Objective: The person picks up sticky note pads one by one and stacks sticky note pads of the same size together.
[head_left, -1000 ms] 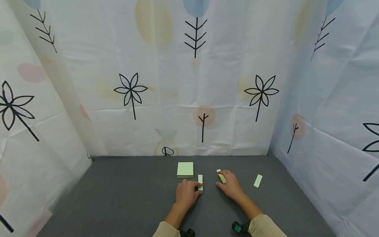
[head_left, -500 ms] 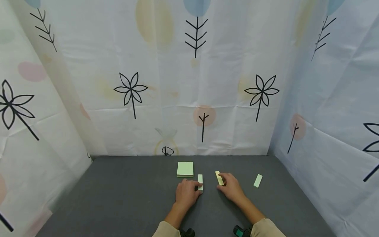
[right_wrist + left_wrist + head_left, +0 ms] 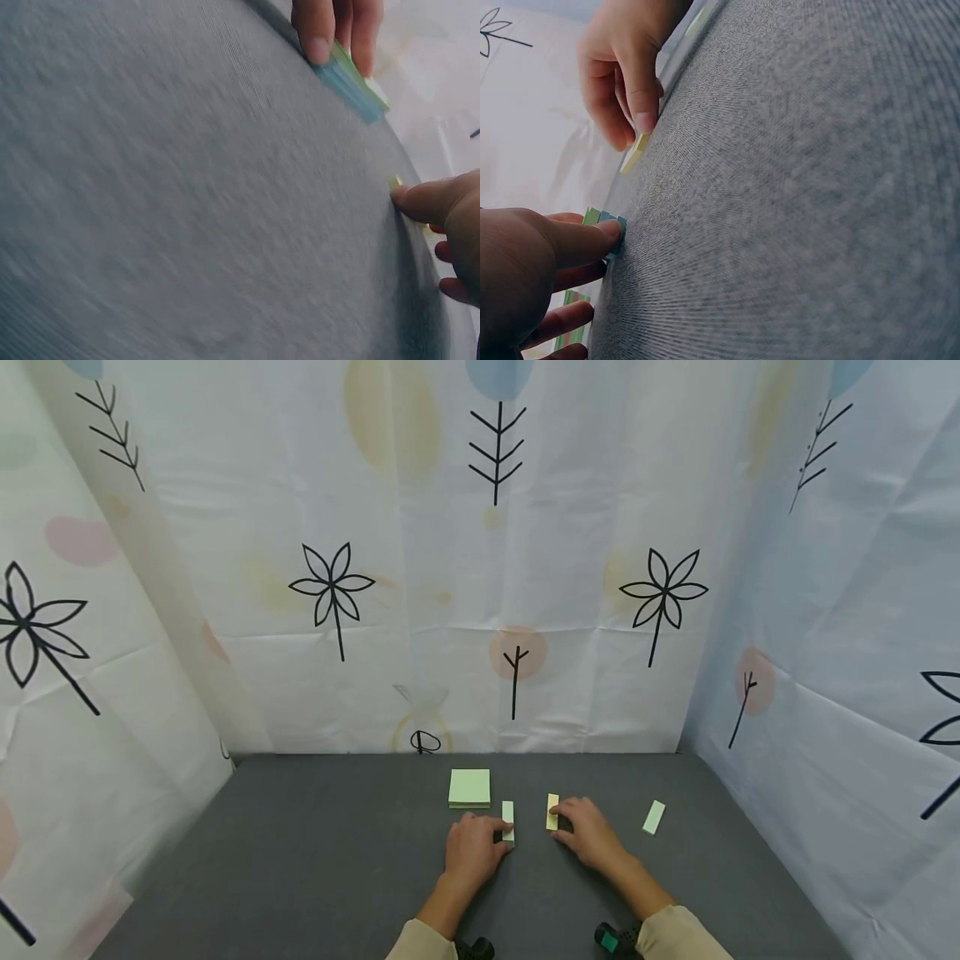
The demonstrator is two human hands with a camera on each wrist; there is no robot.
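On the grey tabletop point(image 3: 315, 860), near its middle, both hands work side by side.

Left hand point(image 3: 471, 850): lies knuckles up, fingers curled, the thumb tip pressing the near end of a green strip point(image 3: 507, 821); the head view hides the underside of the fingers.
Green strip: lies flat and runs away from the person, just right of the left hand; the left wrist view shows only its corner under the thumb point(image 3: 613, 227), and the right wrist view shows it blurred, bluish-green, under the fingertips.
Right hand point(image 3: 588, 832): fingers bent down onto the right side of a yellow strip point(image 3: 552, 811); the fingertips touch its long edge, but whether they pinch or only press is hard to tell.
Yellow strip: lies nearly parallel to the green strip, a gap of bare tabletop between them; the left wrist view shows it flat beneath the fingertips, while the right wrist view shows only a small yellow corner past the thumb.
Pad point(image 3: 469, 787): a square green stack just beyond the left hand, apart from both strips; only a sliver shows in the left wrist view.
Third strip point(image 3: 654, 817): pale green, tilted, well right of the right hand, seen clearly in the head view alone.
Sleeves: beige cuffs cut off at the bottom edge.
Backdrop point(image 3: 480, 568): white cloth printed with leaves, on three sides.
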